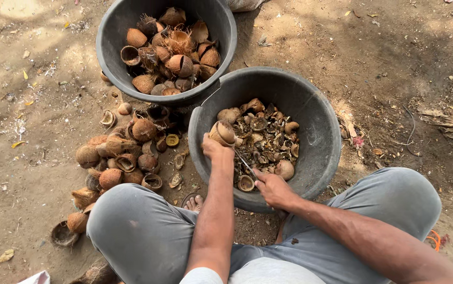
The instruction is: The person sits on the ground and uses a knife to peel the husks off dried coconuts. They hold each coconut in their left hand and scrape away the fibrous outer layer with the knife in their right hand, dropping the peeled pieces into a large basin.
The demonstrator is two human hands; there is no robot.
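My left hand grips a brown coconut shell half over the near rim of a dark round tub. In my right hand is a thin metal knife, its tip pointing up toward the shell. The tub holds dark shell scraps and a few pale pieces. I sit on the ground with my knees in grey trousers on either side of the tub.
A second dark tub behind is heaped with coconut shell halves. A loose pile of shells lies on the dirt at left, beside my left knee. My bare toes show under the tub's near rim. Dry leaves litter the ground.
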